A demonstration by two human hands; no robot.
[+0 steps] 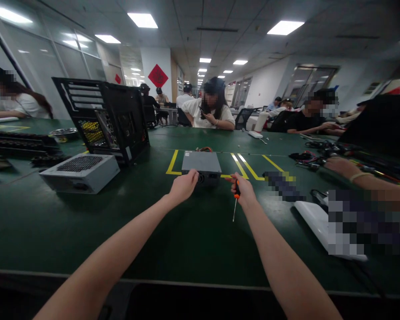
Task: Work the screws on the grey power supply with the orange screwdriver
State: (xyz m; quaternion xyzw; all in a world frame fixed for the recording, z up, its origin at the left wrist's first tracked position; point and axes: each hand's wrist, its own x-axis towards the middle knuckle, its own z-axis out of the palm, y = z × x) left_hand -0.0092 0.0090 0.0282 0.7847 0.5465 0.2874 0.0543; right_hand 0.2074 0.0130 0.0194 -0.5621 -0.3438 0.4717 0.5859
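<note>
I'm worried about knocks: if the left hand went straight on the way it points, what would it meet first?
Most likely the near side of the power supply just ahead: the left hand overlaps it in the picture and may already touch it, though depth is hard to judge.

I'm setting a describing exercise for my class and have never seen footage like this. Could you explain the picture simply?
There is no robot here, only a person's two bare hands. The one picture comes from a camera on that person's head, looking forward and down, so the forearms reach in from the bottom. The right hand holds a screwdriver with an orange-and-black handle, its tip pointing down. The left hand is at the near left corner of a grey computer power supply; whether it grips is unclear. On the green table, further left, are a light-grey power supply and a black computer case. Cables lie to the right.
</note>
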